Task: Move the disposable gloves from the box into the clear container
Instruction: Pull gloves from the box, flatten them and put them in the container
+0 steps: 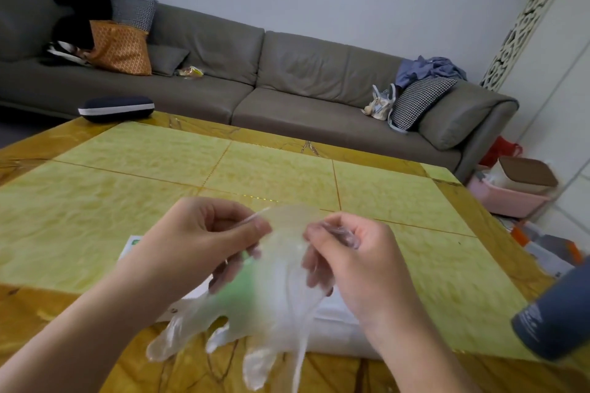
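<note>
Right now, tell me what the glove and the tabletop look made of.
Glove: thin clear plastic film, probably polyethylene; the hands show through it and it hangs limp. Tabletop: glossy yellow-green veined slabs, seemingly polished stone or imitation, bordered in brown.

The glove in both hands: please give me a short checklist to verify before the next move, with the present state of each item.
1. Left hand pinches the glove cuff: ok.
2. Right hand pinches the cuff's other side: ok.
3. Glove is lifted, fingers hanging down: ok.
4. Only one glove held: cannot tell; a thin strand hangs beside it.
5. Box under the hands, mostly hidden: cannot tell.
6. Clear container in view: not ok.
</note>
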Motion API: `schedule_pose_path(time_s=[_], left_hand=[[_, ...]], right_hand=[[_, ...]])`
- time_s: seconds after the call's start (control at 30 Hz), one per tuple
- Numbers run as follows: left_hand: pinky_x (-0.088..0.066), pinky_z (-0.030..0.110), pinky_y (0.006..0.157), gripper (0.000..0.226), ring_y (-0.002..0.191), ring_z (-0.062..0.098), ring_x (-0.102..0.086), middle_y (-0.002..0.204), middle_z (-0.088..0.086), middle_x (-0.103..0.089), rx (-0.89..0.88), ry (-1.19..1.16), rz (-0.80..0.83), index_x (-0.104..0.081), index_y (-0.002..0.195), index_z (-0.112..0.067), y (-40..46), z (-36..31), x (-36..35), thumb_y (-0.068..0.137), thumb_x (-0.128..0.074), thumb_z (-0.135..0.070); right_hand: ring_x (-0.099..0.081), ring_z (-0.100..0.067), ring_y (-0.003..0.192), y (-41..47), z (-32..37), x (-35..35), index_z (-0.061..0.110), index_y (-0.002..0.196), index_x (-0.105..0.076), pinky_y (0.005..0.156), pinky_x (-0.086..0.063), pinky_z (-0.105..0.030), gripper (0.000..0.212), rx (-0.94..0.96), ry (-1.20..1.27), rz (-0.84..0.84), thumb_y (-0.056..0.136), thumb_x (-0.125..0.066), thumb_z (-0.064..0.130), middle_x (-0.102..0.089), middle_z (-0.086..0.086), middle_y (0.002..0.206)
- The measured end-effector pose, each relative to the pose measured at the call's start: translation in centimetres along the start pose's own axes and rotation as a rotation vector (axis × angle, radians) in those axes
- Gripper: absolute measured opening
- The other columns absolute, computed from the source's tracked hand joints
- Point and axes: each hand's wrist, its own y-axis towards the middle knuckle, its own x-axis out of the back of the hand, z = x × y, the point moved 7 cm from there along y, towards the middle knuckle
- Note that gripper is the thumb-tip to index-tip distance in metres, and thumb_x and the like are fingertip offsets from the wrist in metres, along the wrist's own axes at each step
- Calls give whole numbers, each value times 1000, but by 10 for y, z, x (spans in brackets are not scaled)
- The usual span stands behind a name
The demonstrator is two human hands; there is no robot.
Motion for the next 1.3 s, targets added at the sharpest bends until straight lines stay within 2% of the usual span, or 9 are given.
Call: schedule_pose_path(time_s=[0.17, 0.37, 0.43, 0.53, 0.63, 0.83, 1.03, 1.17, 1.3], left_hand=[[-50, 21, 48, 23, 63, 20, -56, 76, 11, -70, 81, -273, -144, -80, 86, -8, 2, 6, 14, 78, -75, -28], [-55, 26, 54, 15, 61, 22, -63, 74, 9, -74, 85, -47, 35, -81, 84, -10, 13, -15, -33, 82, -76, -24], [-57, 24, 66, 12, 73, 10, -70, 83, -3, -77, -38, 159, -93, -78, 95, -21, 19, -27, -27, 86, -77, -28], [-44, 15, 77, 27, 95, -1, -59, 101, -20, -64, -502, 635, -391, -67, 113, -34, -1, -77, -30, 87, -75, -33], [-42, 12, 77, 23, 98, 1, -52, 107, -23, -53, -704, 804, -194, -65, 114, -36, -10, -97, -85, 92, -67, -30], [-53, 34, 91, 29, 110, 11, -60, 119, -15, -56, -206, 1097, 243, -55, 129, -35, 15, 7, -138, 102, -48, -45], [-49, 31, 98, 38, 115, 9, -58, 125, -16, -60, -20, 1076, 370, -49, 139, -40, 24, 33, -137, 103, -50, -49], [-46, 28, 100, 43, 115, 7, -59, 124, -20, -63, 84, 1052, 477, -47, 143, -45, 31, 40, -134, 102, -48, -57], [-45, 17, 89, 53, 109, 0, -57, 118, -27, -61, 141, 1086, 593, -42, 148, -46, 33, 39, -137, 98, -58, -54]], right_hand=[[-67, -30, 59, 3, -4, 23, -2, 96, -70, 48, -47, -33, 13, -119, 112, 77, 102, -62, 7, -75, -18, 77], [-68, -30, 56, 7, 2, 46, 2, 90, -72, 49, -49, -33, 13, -41, -107, 193, 98, -71, 12, -74, -15, 72], [-62, -28, 50, 12, -6, 65, 0, 85, -70, 46, -45, -32, 18, -62, -55, 62, 100, -68, 10, -72, -16, 68], [-57, -25, 48, 16, -26, 89, -1, 77, -68, 44, -43, -30, 24, -132, -70, -120, 98, -65, 11, -68, -16, 62], [-56, -24, 43, 19, -40, 94, -2, 66, -65, 43, -46, -31, 29, -162, -197, -158, 93, -62, 10, -65, -16, 54], [-67, -21, 43, 16, -60, 83, -8, 86, -59, 47, -56, -43, 26, -183, -391, -135, 98, -61, 15, -71, -21, 71], [-42, -19, 53, 19, -65, 92, 19, 65, -37, 45, -36, -35, 45, -129, -781, -163, 98, -66, 29, -48, 2, 69], [-65, -26, 71, 15, -59, 92, 24, 71, -41, 62, -56, -39, 37, -93, -948, -151, 100, -61, 35, -62, -1, 80], [-65, -27, 78, 13, -54, 90, 23, 80, -47, 68, -55, -38, 27, -79, -1045, -115, 100, -61, 34, -64, 0, 87]])
